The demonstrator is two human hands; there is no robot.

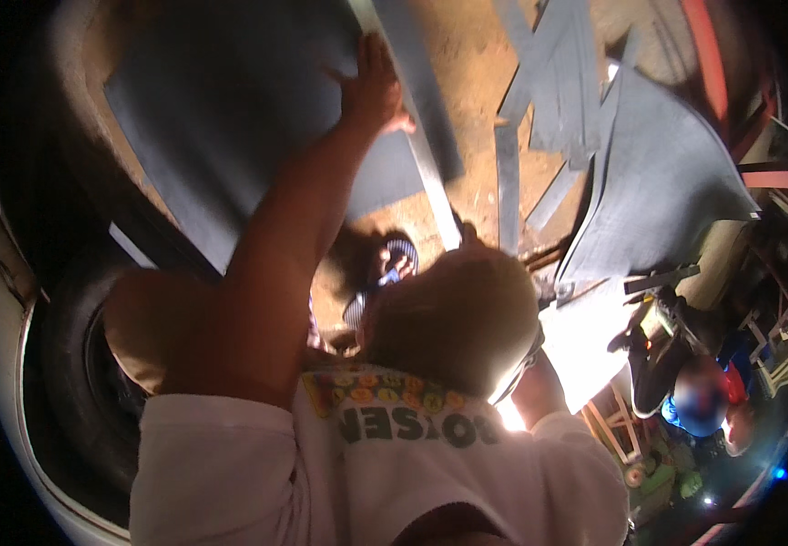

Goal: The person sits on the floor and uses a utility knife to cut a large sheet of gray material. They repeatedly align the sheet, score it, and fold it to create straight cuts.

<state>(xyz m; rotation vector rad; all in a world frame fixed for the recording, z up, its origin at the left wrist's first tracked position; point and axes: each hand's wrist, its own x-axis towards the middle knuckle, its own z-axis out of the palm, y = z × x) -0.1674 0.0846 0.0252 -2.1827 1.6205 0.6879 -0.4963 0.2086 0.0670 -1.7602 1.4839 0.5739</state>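
Observation:
A long pale metal straightedge (pixel 426 173) lies across a large dark grey sheet (pixel 230 109), close to its right edge. My left hand (pixel 374 91) presses down on the straightedge with its fingers spread and thumb out to the right. Only a bit of my right hand (pixel 468 238) shows, by the straightedge's near end; my right knee (pixel 457 314) hides the rest, so its grip and anything in it cannot be made out. Between my knees a foot in a striped slipper (pixel 400 257) rests on the brown ground.
Several grey cut strips (pixel 508 182) lie right of the sheet, beside a curved grey sheet (pixel 653 173). A vehicle wheel (pixel 71 337) stands close at my left. Red strips (pixel 707 55) hang at the upper right. Another person (pixel 699 400) sits low at the right, among wooden frames (pixel 617 423).

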